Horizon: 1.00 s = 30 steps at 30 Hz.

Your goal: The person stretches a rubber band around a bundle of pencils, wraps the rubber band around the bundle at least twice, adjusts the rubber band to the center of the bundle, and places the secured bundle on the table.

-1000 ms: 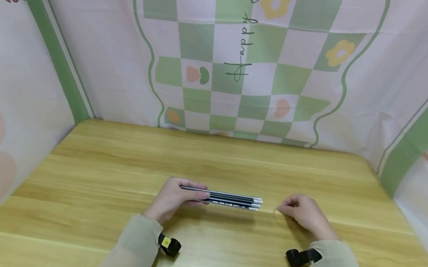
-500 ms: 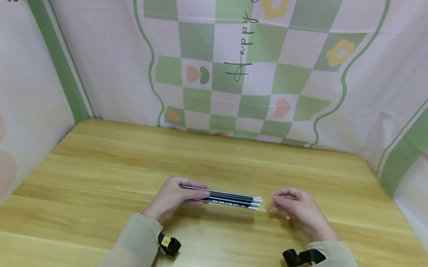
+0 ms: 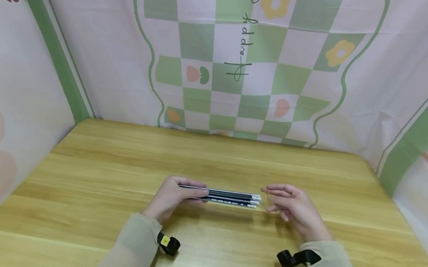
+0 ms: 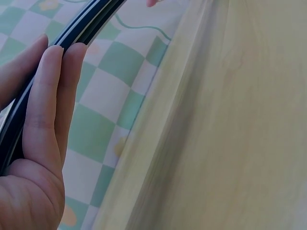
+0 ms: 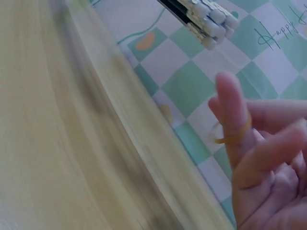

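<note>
Since the earlier head frames the right hand (image 3: 295, 207) has risen off the tabletop (image 3: 218, 253) and drifted left, closer to the pencils' (image 3: 228, 196) white ends; the left hand (image 3: 175, 196) holds the bundle much as before.

From the head view, the left hand grips the pencils at their left end, fingers curled over them, and the bundle lies level just above the middle of the tabletop. The right hand hovers just beside the white-tipped ends without touching, its fingers loosely spread and pointing left. A patterned cloth (image 3: 233, 51) hangs behind the far edge.

At the left wrist, the fingers (image 4: 45, 110) lie pressed together along the dark pencils (image 4: 81, 26), wrapping them against the palm.

At the right wrist, a thin yellow band (image 5: 235, 136) loops around one extended finger (image 5: 232, 110), and whether it also crosses the next finger I cannot tell. The other fingers are partly curled. The pencils' white ends (image 5: 211, 19) sit above and apart from the fingertip.
</note>
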Tool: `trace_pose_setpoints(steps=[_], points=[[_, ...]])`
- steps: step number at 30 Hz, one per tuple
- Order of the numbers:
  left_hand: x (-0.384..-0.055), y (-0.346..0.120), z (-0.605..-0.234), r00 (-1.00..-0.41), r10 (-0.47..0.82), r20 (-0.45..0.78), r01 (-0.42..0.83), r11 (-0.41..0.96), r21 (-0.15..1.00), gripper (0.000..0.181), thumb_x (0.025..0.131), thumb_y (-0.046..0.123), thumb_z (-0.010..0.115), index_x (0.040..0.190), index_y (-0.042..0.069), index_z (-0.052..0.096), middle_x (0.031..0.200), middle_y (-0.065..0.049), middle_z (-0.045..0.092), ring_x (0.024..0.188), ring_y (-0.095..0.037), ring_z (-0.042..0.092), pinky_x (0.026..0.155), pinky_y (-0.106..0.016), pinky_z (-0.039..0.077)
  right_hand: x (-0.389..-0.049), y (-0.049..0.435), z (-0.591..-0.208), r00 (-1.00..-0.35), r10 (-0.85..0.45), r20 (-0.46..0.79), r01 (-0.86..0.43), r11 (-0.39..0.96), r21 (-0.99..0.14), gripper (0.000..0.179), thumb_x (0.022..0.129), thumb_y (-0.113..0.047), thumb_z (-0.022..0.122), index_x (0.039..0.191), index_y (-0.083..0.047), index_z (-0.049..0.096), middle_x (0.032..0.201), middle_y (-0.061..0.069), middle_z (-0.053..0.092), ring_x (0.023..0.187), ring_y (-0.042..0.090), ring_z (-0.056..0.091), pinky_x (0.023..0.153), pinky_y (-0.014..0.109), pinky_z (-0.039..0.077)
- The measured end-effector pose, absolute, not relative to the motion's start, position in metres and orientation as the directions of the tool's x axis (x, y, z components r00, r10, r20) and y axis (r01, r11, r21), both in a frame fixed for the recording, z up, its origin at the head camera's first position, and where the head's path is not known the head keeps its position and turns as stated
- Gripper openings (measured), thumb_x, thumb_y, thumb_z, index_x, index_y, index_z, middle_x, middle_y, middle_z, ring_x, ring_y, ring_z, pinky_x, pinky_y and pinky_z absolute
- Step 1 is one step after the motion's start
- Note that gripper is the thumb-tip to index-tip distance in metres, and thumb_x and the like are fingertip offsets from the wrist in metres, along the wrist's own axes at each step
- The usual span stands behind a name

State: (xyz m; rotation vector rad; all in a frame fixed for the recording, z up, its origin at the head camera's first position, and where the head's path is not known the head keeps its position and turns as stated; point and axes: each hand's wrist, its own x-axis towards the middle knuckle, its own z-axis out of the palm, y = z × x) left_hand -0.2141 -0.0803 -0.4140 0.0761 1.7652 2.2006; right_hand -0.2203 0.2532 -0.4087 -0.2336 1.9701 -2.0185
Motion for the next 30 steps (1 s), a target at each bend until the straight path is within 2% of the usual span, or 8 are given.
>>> trace_pose_setpoints(steps=[3, 6, 9, 12, 14, 17, 22, 30], points=[[-0.214, -0.081, -0.414, -0.949, 0.272, -0.16, -0.216, -0.192, 0.957, 0.037, 0.083, -0.002, 0.076, 0.115, -0.015, 0.065, 0.106, -0.021, 0.073, 0.085, -0.022, 0.075, 0.087, -0.038, 0.061, -0.22, 0.249, -0.409, -0.945, -0.312, -0.101, 0.109, -0.007, -0.994, 0.01, 0.095, -0.005, 0.063, 0.105, -0.007, 0.064, 0.106, -0.007, 0.075, 0.07, 0.01, 0.072, 0.037, 0.009, 0.038], [-0.215, -0.082, -0.414, -0.95, 0.268, -0.159, -0.216, -0.197, 0.956, 0.037, 0.083, -0.002, 0.076, 0.116, -0.014, 0.065, 0.108, -0.022, 0.072, 0.086, -0.023, 0.075, 0.087, -0.038, 0.061, -0.22, 0.247, -0.409, -0.942, -0.313, -0.117, 0.107, 0.049, -0.993, 0.007, 0.098, -0.012, 0.061, 0.099, -0.014, 0.068, 0.103, -0.009, 0.076, 0.076, 0.01, 0.074, 0.036, 0.009, 0.035], [-0.216, -0.083, -0.414, -0.952, 0.261, -0.162, -0.219, -0.204, 0.954, 0.036, 0.083, -0.003, 0.076, 0.115, -0.015, 0.065, 0.107, -0.022, 0.072, 0.086, -0.024, 0.075, 0.086, -0.038, 0.062, -0.22, 0.244, -0.409, -0.935, -0.325, -0.142, 0.107, 0.123, -0.987, 0.014, 0.1, -0.021, 0.06, 0.108, -0.014, 0.07, 0.107, -0.015, 0.073, 0.087, 0.011, 0.074, 0.039, 0.011, 0.038], [-0.216, -0.084, -0.415, -0.954, 0.253, -0.162, -0.217, -0.206, 0.954, 0.035, 0.083, -0.003, 0.076, 0.114, -0.014, 0.066, 0.106, -0.021, 0.073, 0.087, -0.025, 0.075, 0.084, -0.035, 0.063, -0.219, 0.239, -0.409, -0.926, -0.346, -0.152, 0.106, 0.147, -0.983, 0.033, 0.099, -0.025, 0.061, 0.126, -0.006, 0.063, 0.118, -0.014, 0.07, 0.096, 0.012, 0.072, 0.049, 0.014, 0.049], [-0.217, -0.084, -0.414, -0.955, 0.245, -0.166, -0.219, -0.209, 0.953, 0.034, 0.083, -0.004, 0.076, 0.114, -0.014, 0.067, 0.105, -0.021, 0.073, 0.087, -0.025, 0.075, 0.082, -0.034, 0.063, -0.218, 0.236, -0.408, -0.92, -0.364, -0.144, 0.096, 0.148, -0.984, 0.047, 0.099, -0.026, 0.062, 0.137, -0.001, 0.053, 0.129, -0.011, 0.066, 0.102, 0.012, 0.069, 0.059, 0.021, 0.057], [-0.217, -0.085, -0.414, -0.957, 0.24, -0.165, -0.217, -0.211, 0.953, 0.035, 0.083, -0.003, 0.076, 0.115, -0.014, 0.066, 0.104, -0.02, 0.073, 0.087, -0.025, 0.075, 0.08, -0.031, 0.063, -0.217, 0.232, -0.408, -0.908, -0.404, -0.113, 0.066, 0.127, -0.99, 0.056, 0.099, -0.02, 0.061, 0.146, 0.002, 0.041, 0.146, 0.003, 0.054, 0.106, 0.013, 0.066, 0.075, 0.035, 0.063], [-0.216, -0.085, -0.413, -0.957, 0.241, -0.16, -0.213, -0.209, 0.954, 0.036, 0.083, -0.003, 0.075, 0.115, -0.014, 0.065, 0.106, -0.02, 0.073, 0.091, -0.028, 0.074, 0.082, -0.032, 0.063, -0.214, 0.223, -0.407, -0.886, -0.46, -0.051, 0.006, 0.099, -0.995, 0.06, 0.098, -0.012, 0.061, 0.149, 0.003, 0.035, 0.157, 0.022, 0.034, 0.113, 0.014, 0.061, 0.084, 0.049, 0.062], [-0.216, -0.082, -0.413, -0.954, 0.251, -0.163, -0.216, -0.203, 0.955, 0.038, 0.083, -0.003, 0.075, 0.117, -0.016, 0.064, 0.107, -0.021, 0.072, 0.089, -0.025, 0.074, 0.085, -0.034, 0.063, -0.213, 0.207, -0.405, -0.883, -0.468, -0.035, -0.019, 0.11, -0.994, 0.065, 0.092, -0.011, 0.068, 0.147, 0.004, 0.036, 0.152, 0.025, 0.039, 0.109, 0.016, 0.064, 0.085, 0.048, 0.062]])
